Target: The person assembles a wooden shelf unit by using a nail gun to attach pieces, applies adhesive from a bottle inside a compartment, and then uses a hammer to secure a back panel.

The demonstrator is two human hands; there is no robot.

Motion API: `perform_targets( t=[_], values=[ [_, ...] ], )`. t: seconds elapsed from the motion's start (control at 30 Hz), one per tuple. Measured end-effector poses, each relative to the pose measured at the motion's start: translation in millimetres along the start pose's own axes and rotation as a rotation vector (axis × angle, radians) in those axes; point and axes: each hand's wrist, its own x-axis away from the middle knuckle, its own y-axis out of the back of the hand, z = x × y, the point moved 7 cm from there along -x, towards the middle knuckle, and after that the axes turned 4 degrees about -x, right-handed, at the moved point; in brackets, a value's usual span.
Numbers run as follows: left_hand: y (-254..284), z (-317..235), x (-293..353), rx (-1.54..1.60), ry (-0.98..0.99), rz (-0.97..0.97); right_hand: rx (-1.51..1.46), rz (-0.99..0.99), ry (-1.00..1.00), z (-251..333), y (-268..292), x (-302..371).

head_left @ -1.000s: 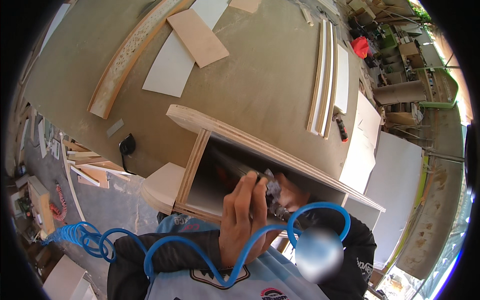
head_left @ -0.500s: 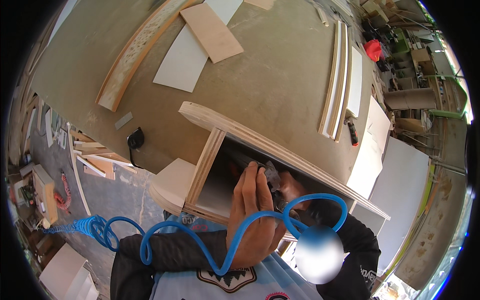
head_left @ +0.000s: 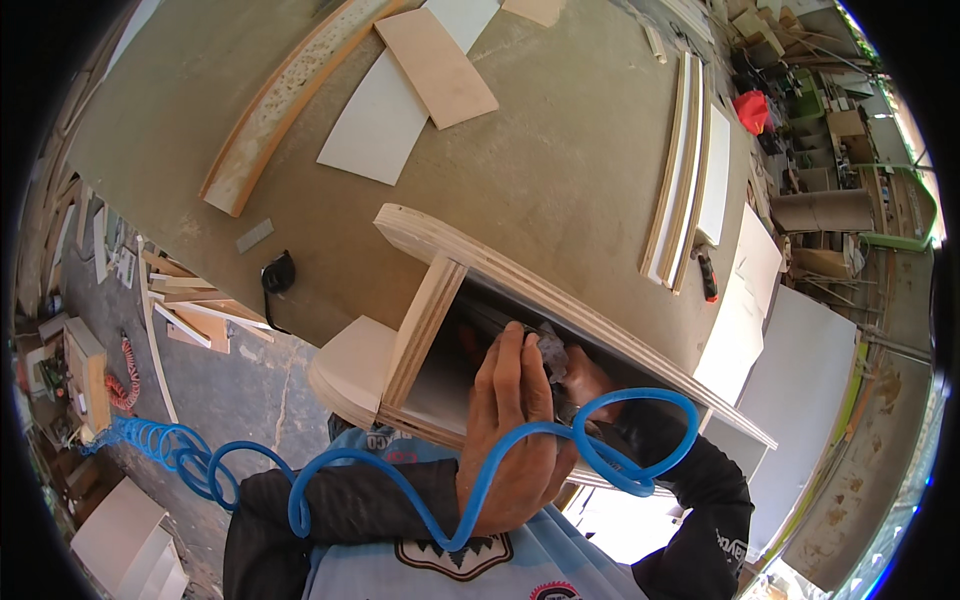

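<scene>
Near the box (head_left: 425,320), the hose (head_left: 483,485) has dropped its loop lower since the earlier frame; catching an edge, it could jerk the hands off line. The left hand (head_left: 500,415) rests close-set fingers on the tool (head_left: 553,352), firmness unclear; the right hand (head_left: 588,382) wraps the tool inside the box.
</scene>
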Motion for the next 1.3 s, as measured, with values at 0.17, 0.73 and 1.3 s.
perform_targets(
  t=[0.17, 0.73, 1.3],
  values=[
    [3, -2, -4, 0.012, -0.006, -0.006, 0.052, 0.006, -0.025, -10, 0, 5],
    [2, -3, -5, 0.032, -0.008, -0.003, 0.136, -0.056, 0.181, -10, 0, 3],
    [0, 8, -9, -0.001, -0.135, 0.047, 0.1, -0.136, 0.133, -36, -7, 11]
  ],
)
